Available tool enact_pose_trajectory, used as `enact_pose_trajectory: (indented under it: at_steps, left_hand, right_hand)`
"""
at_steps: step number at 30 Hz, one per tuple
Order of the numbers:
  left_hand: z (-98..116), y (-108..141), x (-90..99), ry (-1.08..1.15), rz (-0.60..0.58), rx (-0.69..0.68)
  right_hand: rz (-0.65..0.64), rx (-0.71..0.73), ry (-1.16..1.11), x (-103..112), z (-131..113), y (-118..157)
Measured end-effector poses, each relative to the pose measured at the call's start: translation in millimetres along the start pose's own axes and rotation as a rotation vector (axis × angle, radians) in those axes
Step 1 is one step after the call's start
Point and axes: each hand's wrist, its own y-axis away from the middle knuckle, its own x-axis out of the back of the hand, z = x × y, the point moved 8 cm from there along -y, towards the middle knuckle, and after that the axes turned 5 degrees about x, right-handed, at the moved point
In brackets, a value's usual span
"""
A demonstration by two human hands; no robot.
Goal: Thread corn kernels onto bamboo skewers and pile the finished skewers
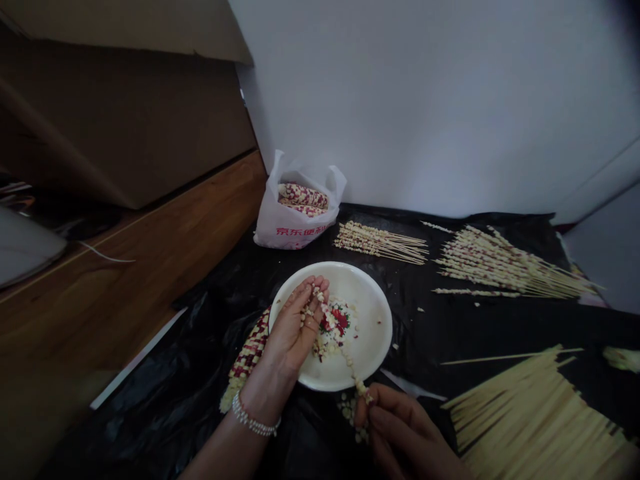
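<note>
My left hand (300, 320), palm up and cupped, holds loose corn kernels (316, 293) over a white bowl (377, 320). A beaded bracelet circles that wrist. In the bowl, more kernels lie scattered around a red and green printed pattern. My right hand (395, 420), at the bowl's near edge, pinches a skewer (354, 373) strung with kernels, its far end pointing into the bowl. Beneath my left forearm and beside the bowl rests a red and yellow corn cob (250, 357), partly hidden. Some pale kernels (360, 435) lie left of my right hand.
A white plastic bag (295, 230) of speckled cobs stands against the wall. Kernel-strung skewers lie in a small bundle (377, 241) and a larger pile (500, 263). Bare sticks (535, 413) spread at lower right. Black plastic sheeting (410, 320) covers the surface; a cardboard box (125, 120) stands left.
</note>
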Motion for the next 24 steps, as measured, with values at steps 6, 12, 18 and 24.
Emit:
enact_pose_trajectory:
  at_steps: [6,12,18,24]
  left_hand:
    - [-0.6,-1.1,0.8,-0.024,0.005,0.006]
    - [1.5,1.0,1.3,-0.031,0.026,-0.001]
    - [-1.4,1.1,-0.3,-0.005,-0.001,0.04]
    - [-2.3,-2.2,-0.1,-0.016,-0.059,0.025]
  right_hand:
    - [0.003,0.007,0.024,-0.6,-0.8,0.1]
    - [-0.026,0.009,0.019,-1.5,-0.3,0.8]
    - [-0.025,0.021,0.02,-1.7,0.1,2.3]
    - [0.013,0.018,0.066,0.1,-0.4,2.0]
